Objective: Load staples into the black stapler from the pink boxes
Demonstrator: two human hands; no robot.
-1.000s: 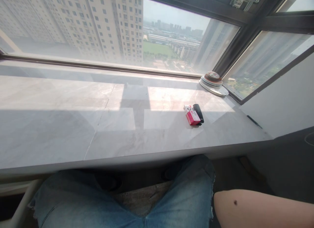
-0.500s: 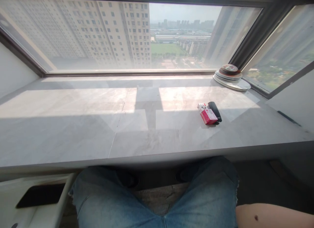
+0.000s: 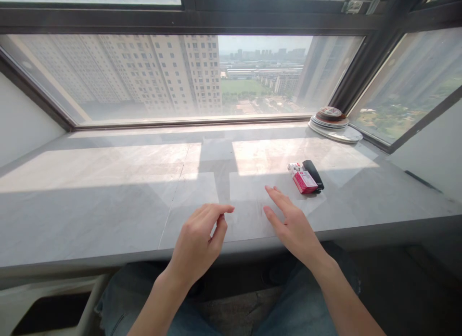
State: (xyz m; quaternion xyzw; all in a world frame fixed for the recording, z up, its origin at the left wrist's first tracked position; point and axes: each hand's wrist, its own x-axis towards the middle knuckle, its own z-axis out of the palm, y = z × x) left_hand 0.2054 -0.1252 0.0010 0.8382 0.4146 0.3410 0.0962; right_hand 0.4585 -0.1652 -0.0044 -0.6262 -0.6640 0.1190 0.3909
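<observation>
Over the front edge of the grey stone sill (image 3: 108, 215), my left hand (image 3: 202, 235) is raised with its fingers apart and nothing between them. To its right, my right hand (image 3: 292, 225) also holds nothing, its thumb and fingers spread. A red and white box (image 3: 304, 181) lies on the sill beyond my right hand. Against the box's right side rests a black stapler-like object (image 3: 313, 174). Neither hand touches them.
A stack of round plates or coasters (image 3: 334, 124) sits in the back right corner by the window frame (image 3: 352, 76). At lower left, a dark phone-like object (image 3: 54, 313) lies on a pale surface. My knees are under the sill's edge.
Both my hands have come into view over the sill's front edge. The camera view has tilted up, showing more window frame. The box and black object remain in place on the sill.
</observation>
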